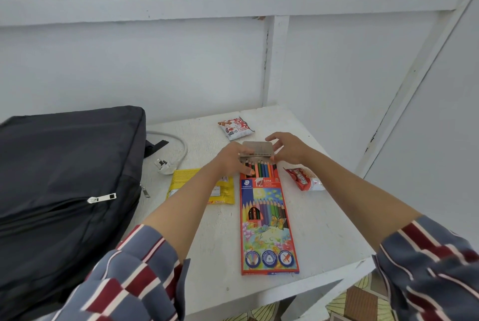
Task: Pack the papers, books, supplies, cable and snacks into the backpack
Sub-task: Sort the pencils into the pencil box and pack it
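A box of coloured pencils lies lengthwise on the white table, its far flap open and the pencil tips showing. My left hand pinches the flap's left edge, thumb on the pencil tips. My right hand holds the flap's right corner with curled fingers. The black backpack lies flat at the left, its zip pull showing. A grey cable with a white plug sits beside it. A yellow packet lies under my left forearm.
A white and red snack bag sits at the table's far edge. A red snack pack lies right of the pencil box. White panelled walls close in behind and at the right. The table's near edge drops to a patterned floor.
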